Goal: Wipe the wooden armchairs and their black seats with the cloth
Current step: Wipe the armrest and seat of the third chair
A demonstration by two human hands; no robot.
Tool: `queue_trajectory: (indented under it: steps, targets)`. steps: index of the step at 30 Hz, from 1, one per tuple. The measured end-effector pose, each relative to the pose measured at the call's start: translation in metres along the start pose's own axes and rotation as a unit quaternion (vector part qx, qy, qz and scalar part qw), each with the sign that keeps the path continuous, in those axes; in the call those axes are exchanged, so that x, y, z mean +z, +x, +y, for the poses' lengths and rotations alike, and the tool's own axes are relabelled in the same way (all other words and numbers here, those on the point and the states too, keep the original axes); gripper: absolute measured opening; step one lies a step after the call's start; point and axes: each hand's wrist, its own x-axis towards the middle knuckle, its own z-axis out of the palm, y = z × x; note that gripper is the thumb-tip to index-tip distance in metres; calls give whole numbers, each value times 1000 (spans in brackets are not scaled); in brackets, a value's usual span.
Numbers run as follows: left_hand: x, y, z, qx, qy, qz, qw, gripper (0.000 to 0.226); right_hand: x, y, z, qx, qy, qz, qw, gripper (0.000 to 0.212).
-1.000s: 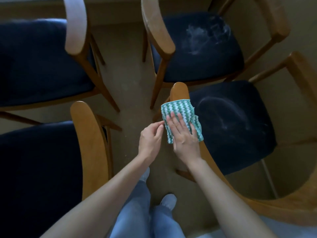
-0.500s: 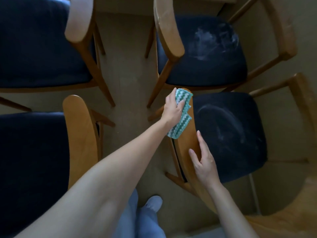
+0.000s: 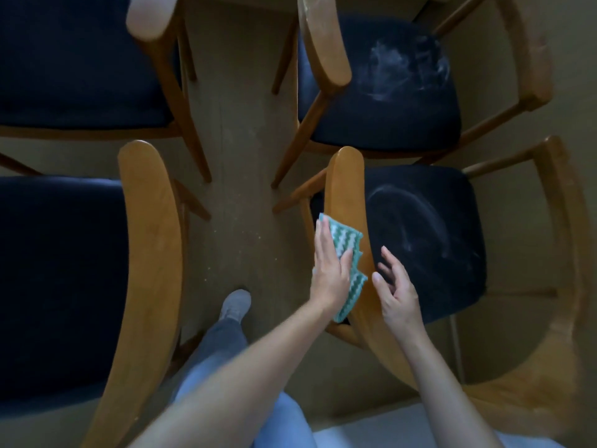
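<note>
A green-and-white zigzag cloth point(image 3: 347, 245) lies over the wooden armrest point(image 3: 344, 185) of the near right armchair. My left hand point(image 3: 329, 270) presses flat on the cloth from the armrest's outer side, fingers straight. My right hand point(image 3: 395, 287) hovers just right of the armrest above the black seat point(image 3: 429, 240), fingers relaxed and holding nothing. That seat shows pale dusty smears.
Three more wooden armchairs with dark seats stand around: far right point(image 3: 387, 101) with white smears, far left point(image 3: 80, 66), and near left point(image 3: 58, 276). A strip of beige floor point(image 3: 242, 156) runs between them, and my foot point(image 3: 234, 307) stands on it.
My left hand slid the cloth from the armrest's tip back toward me along the armrest. My right hand lifted off the armrest and now hovers over the seat.
</note>
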Motion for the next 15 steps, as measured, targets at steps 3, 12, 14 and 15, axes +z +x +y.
queue_trajectory:
  steps: [3,12,14,15]
  targets:
    - [32,-49,-10,-41,-27,32,998,64,-12,-16,10,9,-7,1,1000,45]
    - [125,-144,-12,-288,-80,-11,954,74,-47,-54,37,18,0,42,999,44]
    - [145,-153,-13,-364,-112,-44,923,62,-55,-62,42,19,0,51,999,43]
    - [154,-153,-16,-406,-128,-31,904,58,-60,-67,44,21,0,56,998,43]
